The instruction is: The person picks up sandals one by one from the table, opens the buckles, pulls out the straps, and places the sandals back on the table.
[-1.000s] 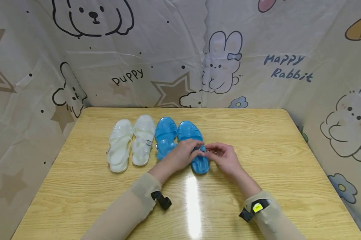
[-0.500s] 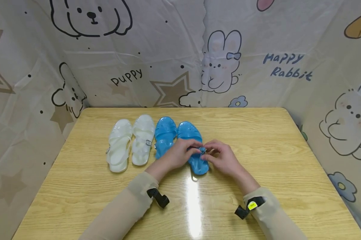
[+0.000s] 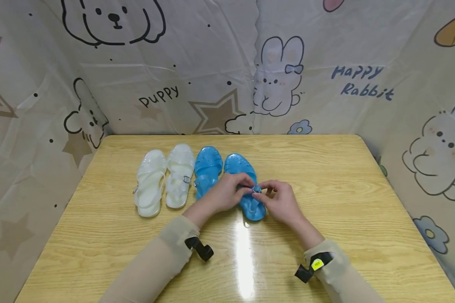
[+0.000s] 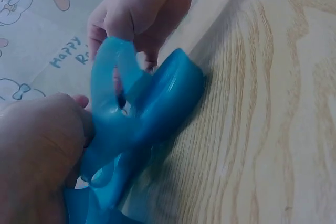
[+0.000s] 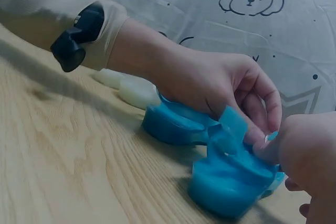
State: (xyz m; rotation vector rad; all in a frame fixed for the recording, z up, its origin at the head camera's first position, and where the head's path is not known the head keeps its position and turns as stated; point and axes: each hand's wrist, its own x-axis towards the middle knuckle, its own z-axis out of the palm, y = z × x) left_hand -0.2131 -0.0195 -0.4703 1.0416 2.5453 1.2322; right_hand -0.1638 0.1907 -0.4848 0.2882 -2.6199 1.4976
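Observation:
In the head view, a blue jelly sandal [image 3: 239, 163] lies toe-away on the table, its heel [image 3: 255, 213] angled toward the right. My left hand [image 3: 225, 194] reaches over its middle and pinches the ankle strap by the small metal buckle [image 3: 256, 189]. From the right side, my right hand [image 3: 284, 202] pinches the strap at the same buckle, fingertips almost meeting the left ones. The left wrist view shows the heel strap [image 4: 105, 90] standing up as a loop above the sole. Fingers hide most of the buckle, so how the strap runs through it cannot be seen.
A second blue sandal [image 3: 208, 162] lies just left, partly under my left forearm. Further left are two whitish jelly sandals [image 3: 150, 181], [image 3: 181, 176], side by side. Printed cloth walls [image 3: 197, 63] rise behind the wooden table [image 3: 326, 168] and on both sides.
My right fingertips have moved slightly left, closer to the left ones at the buckle. The sandal's heel has turned a little to the right. The other sandals stay put.

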